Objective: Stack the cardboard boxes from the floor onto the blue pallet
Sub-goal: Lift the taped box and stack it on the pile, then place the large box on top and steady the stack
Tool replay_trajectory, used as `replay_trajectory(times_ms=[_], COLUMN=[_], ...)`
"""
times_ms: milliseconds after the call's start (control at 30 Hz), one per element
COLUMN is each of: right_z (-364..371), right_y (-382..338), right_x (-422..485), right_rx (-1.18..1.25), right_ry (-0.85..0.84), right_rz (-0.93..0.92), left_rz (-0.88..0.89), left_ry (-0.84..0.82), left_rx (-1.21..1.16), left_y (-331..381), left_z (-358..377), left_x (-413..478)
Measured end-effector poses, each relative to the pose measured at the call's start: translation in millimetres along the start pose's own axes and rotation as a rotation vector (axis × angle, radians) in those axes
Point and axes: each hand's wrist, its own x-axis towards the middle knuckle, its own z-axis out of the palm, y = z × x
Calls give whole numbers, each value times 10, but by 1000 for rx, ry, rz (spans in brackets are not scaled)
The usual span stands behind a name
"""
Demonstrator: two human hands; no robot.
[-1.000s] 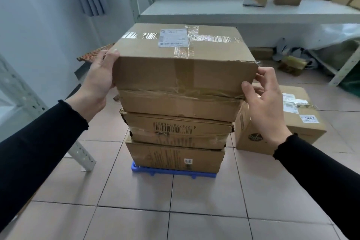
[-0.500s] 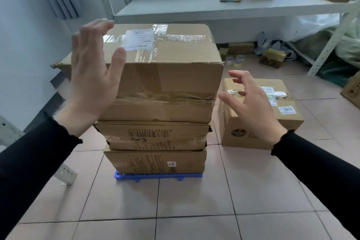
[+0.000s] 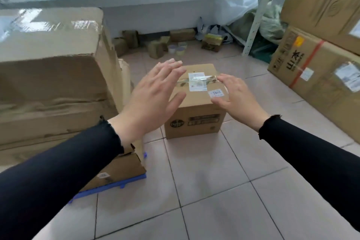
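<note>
Moved: both hands have left the stack (image 3: 50,76) and swung toward the small box (image 3: 196,103).
Left hand (image 3: 153,95): open, empty, above the box's left edge.
Right hand (image 3: 237,99): open, empty, over its right edge.
Box: on the floor (image 3: 204,181), just beside the pallet (image 3: 109,186).
Grip: probably best low on opposite sides, lifted level.

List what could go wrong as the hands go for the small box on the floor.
1. The stack on the blue pallet is already tall with crushed, bulging sides; adding the small box may tip it.
2. Left hand and right hand approach from above; a top-only grip might slip.
</note>
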Motion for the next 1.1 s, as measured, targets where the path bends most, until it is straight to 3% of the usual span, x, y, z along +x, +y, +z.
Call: replay_trajectory(times_ms=[167, 267, 467, 567, 667, 833, 1100], right_z=[306, 610, 1178, 1380, 1500, 1380, 111], right_y=[831, 1182, 1475, 1493, 1464, 1375, 990], right_x=[18, 72, 262, 346, 372, 370, 432], right_rx=[49, 65, 244, 412, 645, 917, 975], right_ry=[-94, -166, -249, -263, -236, -127, 181], right_rz=[187, 295, 350, 387, 485, 557, 337], left_rz=[-299, -520, -988, -1133, -1163, -1107, -841], left_ry=[-227, -283, -170, -87, -23, 40, 201], left_rx=[-158, -254, -649, -902, -1097, -1121, -1158], left_y=[-240, -419, -722, -775, -759, -614, -159], left_z=[986, 1446, 2014, 2143, 2173, 2053, 897], left_x=[240, 300, 382, 415, 412, 425, 1085])
